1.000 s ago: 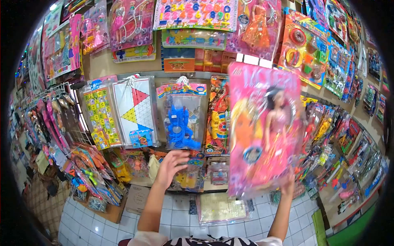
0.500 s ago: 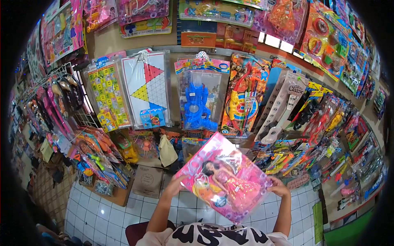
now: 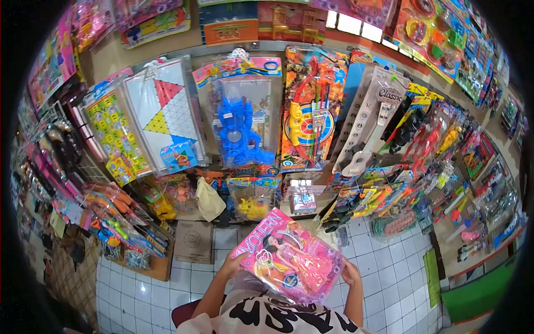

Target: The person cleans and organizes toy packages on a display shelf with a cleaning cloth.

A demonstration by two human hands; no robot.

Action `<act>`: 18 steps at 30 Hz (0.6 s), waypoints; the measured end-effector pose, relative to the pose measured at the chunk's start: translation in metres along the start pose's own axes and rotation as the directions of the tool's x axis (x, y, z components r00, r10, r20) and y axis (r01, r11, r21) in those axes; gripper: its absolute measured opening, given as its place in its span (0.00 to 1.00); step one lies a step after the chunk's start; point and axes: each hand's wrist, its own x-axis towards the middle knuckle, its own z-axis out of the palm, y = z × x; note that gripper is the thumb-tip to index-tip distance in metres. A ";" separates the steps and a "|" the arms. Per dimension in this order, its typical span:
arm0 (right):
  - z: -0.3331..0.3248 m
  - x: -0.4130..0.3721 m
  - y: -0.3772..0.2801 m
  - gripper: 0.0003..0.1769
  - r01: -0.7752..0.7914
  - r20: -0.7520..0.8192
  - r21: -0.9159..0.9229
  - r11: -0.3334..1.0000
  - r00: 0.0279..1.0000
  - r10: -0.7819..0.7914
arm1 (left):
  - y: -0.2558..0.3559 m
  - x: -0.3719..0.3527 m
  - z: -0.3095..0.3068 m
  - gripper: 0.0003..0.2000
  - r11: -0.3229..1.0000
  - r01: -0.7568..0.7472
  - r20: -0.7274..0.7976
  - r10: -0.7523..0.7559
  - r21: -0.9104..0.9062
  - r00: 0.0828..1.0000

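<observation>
A pink packaged doll (image 3: 292, 259) with "MODERN" printed along one edge is held in front of my body, tilted, with its top edge toward the upper left. The doll inside has dark hair and a shiny pink dress. My left hand (image 3: 236, 264) grips the pack's left corner. At the opposite right edge, my right hand (image 3: 350, 273) is closed on the clear wrapping. Parts of the fingers on both hands are hidden behind the pack.
Ahead hang a blue toy pack (image 3: 239, 131), a bow-and-arrow set (image 3: 313, 111), a toy guitar (image 3: 370, 133) and a triangle-patterned board (image 3: 164, 117). A cardboard box (image 3: 194, 242) stands on the white tiled floor (image 3: 384, 273). A cream cloth bag (image 3: 210, 200) hangs low.
The doll pack has come lower and closer to my body, with both hands still on it. The view has shifted, so the hanging toys appear higher and further left.
</observation>
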 end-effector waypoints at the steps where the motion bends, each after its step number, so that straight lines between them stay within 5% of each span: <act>1: 0.009 -0.014 0.006 0.29 -0.007 -0.060 0.033 0.999 0.998 0.009 | 0.003 0.004 -0.001 0.19 0.998 0.032 0.014 -0.033 0.059 0.999; 3: 0.013 -0.029 0.028 0.32 0.022 -0.249 0.122 0.992 0.969 0.009 | 0.004 0.024 -0.017 0.19 0.977 0.077 0.116 -0.101 0.198 0.988; 8: -0.006 -0.053 0.093 0.30 0.270 -0.232 0.152 0.951 0.945 -0.231 | 0.005 0.069 -0.051 0.19 0.840 0.083 0.380 -0.329 0.537 0.864; 11: -0.001 -0.044 0.137 0.26 0.260 -0.344 0.137 0.956 0.918 -0.200 | -0.035 0.115 -0.110 0.21 0.739 -0.106 0.493 -0.328 0.666 0.806; 14: 0.008 -0.032 0.177 0.20 0.219 -0.388 -0.029 0.975 0.897 -0.213 | -0.011 0.107 -0.110 0.22 0.403 -0.242 0.416 -0.431 0.883 0.801; 15: 0.013 -0.030 0.186 0.18 0.185 -0.399 -0.071 0.980 0.895 -0.198 | -0.052 0.135 -0.161 0.21 0.539 -0.107 0.406 -0.475 0.836 0.781; 18: 0.029 -0.027 0.212 0.17 0.145 -0.387 -0.148 0.978 0.902 -0.193 | -0.023 0.102 -0.151 0.19 0.297 -0.225 0.346 -0.466 0.928 0.814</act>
